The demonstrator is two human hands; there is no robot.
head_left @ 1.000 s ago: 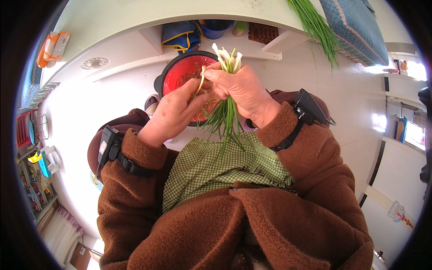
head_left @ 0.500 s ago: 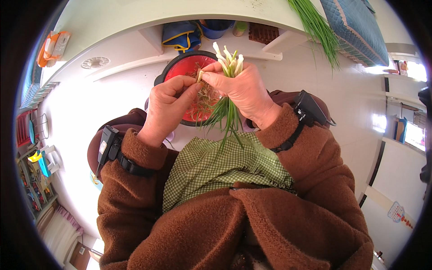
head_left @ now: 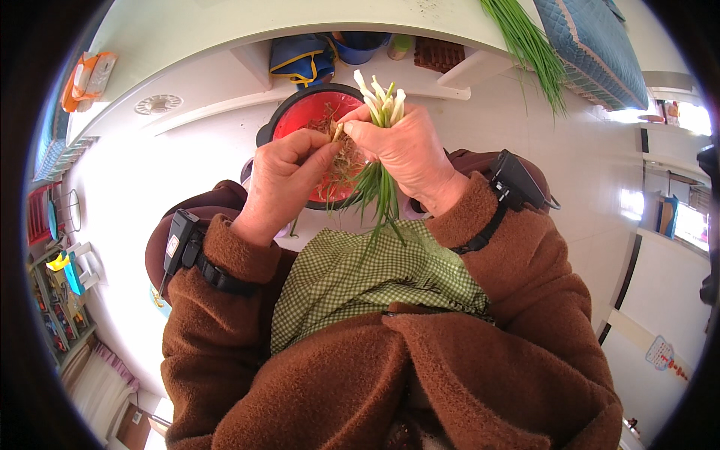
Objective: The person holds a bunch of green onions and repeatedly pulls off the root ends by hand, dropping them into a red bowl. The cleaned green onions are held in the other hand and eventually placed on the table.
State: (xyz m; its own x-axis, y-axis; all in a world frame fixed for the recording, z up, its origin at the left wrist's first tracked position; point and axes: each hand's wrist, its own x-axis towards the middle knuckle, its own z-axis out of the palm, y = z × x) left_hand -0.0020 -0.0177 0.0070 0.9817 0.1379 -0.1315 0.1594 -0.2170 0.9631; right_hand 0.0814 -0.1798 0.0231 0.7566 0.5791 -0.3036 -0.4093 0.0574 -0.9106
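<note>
My right hand [head_left: 411, 156] is closed round a bunch of spring onions [head_left: 387, 111]. Their white ends point up and away from me, and the green leaves hang down below the hand. Held in a pinch by my left hand [head_left: 276, 178] is a single spring onion [head_left: 337, 133], its small pale end showing at the fingertips. My right thumb and forefinger are right beside that end; whether they touch it I cannot tell. Beneath both hands stands a red bucket [head_left: 294, 118] with a dark rim, holding brownish roots and peelings [head_left: 346, 166].
More long green leaves [head_left: 529, 52] hang over the edge of the pale table [head_left: 225, 21], next to a blue quilted cover [head_left: 592, 49]. Below the table are a blue bag [head_left: 300, 58] and a blue basin [head_left: 358, 51]. A green checked apron [head_left: 367, 281] covers my lap.
The small pale end at my left fingertips has moved slightly right and toward me. My left hand has shifted a little to the right; the right hand and its bunch stay nearly still.
</note>
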